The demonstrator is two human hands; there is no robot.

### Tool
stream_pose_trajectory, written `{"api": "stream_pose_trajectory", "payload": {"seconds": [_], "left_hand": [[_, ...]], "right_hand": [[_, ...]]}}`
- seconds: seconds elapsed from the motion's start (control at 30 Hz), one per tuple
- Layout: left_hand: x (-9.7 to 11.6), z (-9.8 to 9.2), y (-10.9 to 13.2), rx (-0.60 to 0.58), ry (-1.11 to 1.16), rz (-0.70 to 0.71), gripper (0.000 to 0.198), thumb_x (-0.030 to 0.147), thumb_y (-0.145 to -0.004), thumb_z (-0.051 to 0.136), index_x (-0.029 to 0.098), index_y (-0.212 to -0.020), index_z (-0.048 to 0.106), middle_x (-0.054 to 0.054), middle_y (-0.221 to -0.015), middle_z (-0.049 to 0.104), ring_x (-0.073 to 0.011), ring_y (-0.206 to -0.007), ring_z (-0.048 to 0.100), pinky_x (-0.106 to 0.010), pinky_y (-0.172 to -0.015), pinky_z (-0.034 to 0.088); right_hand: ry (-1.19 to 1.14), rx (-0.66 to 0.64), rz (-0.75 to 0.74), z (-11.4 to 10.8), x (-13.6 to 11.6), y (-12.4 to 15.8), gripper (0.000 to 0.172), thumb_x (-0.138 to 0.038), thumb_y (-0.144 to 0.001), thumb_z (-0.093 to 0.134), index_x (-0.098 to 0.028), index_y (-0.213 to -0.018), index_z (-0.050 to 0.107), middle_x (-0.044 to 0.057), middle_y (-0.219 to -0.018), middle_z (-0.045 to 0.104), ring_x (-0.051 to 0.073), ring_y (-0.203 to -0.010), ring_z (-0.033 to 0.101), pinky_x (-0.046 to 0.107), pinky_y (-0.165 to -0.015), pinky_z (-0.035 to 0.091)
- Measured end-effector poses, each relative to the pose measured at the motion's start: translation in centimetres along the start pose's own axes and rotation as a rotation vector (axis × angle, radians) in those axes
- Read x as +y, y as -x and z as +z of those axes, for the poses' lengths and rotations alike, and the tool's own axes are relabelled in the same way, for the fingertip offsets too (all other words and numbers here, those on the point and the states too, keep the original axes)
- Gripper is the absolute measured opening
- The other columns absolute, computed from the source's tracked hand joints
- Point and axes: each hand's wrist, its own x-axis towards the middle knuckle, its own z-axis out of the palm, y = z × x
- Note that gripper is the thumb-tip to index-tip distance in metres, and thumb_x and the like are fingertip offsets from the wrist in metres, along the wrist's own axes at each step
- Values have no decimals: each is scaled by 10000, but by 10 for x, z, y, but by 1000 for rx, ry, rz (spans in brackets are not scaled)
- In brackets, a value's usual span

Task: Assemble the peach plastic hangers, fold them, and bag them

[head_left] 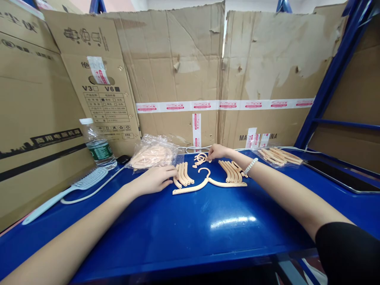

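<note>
At the left row of curved beige hanger arms (185, 174), my left hand (156, 179) has its fingers and thumb closed around the upper end of the outermost hanger arm (177, 183). My right hand (219, 152) reaches over a small pile of beige hanger hooks (200, 159). Its fingers are pinched on a hook there, mostly hidden by the fingertips. Between the hands and nearer to me lies a hanger (208, 182), its hook upright between two spread arms. A second row of hanger arms (230, 172) sits below my right wrist, partly covered by it.
On the blue table (184, 229) a clear bag of beige pieces (154, 152) lies back left, another bag (279, 156) back right. A water bottle (99, 146), a hairbrush (89, 180) and a cable stand left; a phone (344, 174) lies right. Cardboard (178, 59) walls the back.
</note>
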Motion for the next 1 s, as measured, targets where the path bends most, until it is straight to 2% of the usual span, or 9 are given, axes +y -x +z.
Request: {"api": "stream_pose_trajectory", "payload": {"seconds": [0.17, 0.33, 0.4, 0.47, 0.6, 0.7, 0.83, 0.9, 1.0], "left_hand": [[2, 1, 1, -45, -8, 20, 246, 126, -889, 426, 228, -1028, 601, -66, -1188, 558, -206, -1015, 589, -293, -818, 476], [-1, -5, -2, 37, 71, 24, 209, 129, -906, 371, 188, -927, 571, -72, -1040, 583, -175, -889, 602, -307, -803, 476], [1, -11, -3, 86, 178, -38, 201, 133, -910, 350, 184, -942, 542, -41, -877, 602, -161, -774, 603, -305, -741, 487], [9, -18, -4, 164, 341, -88, 192, 153, -922, 343, 185, -972, 526, -20, -814, 613, -150, -724, 606, -298, -707, 500], [38, -24, -10, 289, 615, -2, 153, 239, -934, 438, 167, -913, 572, -76, -989, 641, -191, -958, 609, -362, -872, 490], [53, -16, -16, 254, 766, 1, 155, 267, -911, 505, 158, -858, 601, -71, -941, 631, -187, -903, 616, -363, -839, 508], [57, 1, -21, 287, 935, -148, 140, 279, -831, 643, 156, -818, 577, -30, -838, 607, -173, -818, 650, -353, -794, 537], [58, 5, -22, 326, 1083, -235, 244, 271, -769, 718, 180, -861, 512, 3, -835, 582, -185, -821, 679, -358, -777, 558], [67, 5, -23, 413, 1278, -297, 475, 237, -683, 794, 230, -951, 402, 7, -995, 573, -176, -817, 691, -381, -782, 577]], "right_hand": [[-304, 32, 14, -5, 6, 8, 289, -361, -599, 785, -150, -558, 592, -39, -472, 449, 71, -450, 383, 221, -423, 313], [-582, 99, -41, -17, -5, 37, 339, -406, -663, 757, -168, -598, 524, -26, -540, 449, 66, -480, 367, 223, -420, 298], [-676, 106, -70, -19, -12, 57, 323, -398, -676, 750, -165, -628, 531, -23, -563, 453, 68, -497, 377, 228, -434, 307], [-838, 83, -81, -16, -18, 78, 303, -362, -658, 769, -152, -663, 551, -32, -570, 448, 60, -495, 367, 227, -436, 290], [-1098, 1, -46, 4, -23, 109, 298, -332, -646, 786, -147, -682, 556, -52, -560, 434, 43, -468, 323, 219, -422, 219], [-1162, -23, -15, 23, -22, 118, 322, -355, -677, 777, -160, -676, 521, -60, -545, 442, 44, -461, 336, 213, -432, 222], [-1225, -21, 21, 35, -18, 121, 334, -343, -660, 807, -151, -695, 536, -48, -569, 507, 42, -476, 388, 197, -445, 261], [-1262, -30, 44, 36, -18, 124, 333, -328, -641, 828, -147, -720, 560, -38, -594, 545, 43, -495, 427, 188, -462, 304], [-1275, -103, 61, 38, -19, 130, 331, -322, -632, 847, -148, -740, 587, -15, -649, 609, 53, -549, 509, 183, -524, 399]]}}
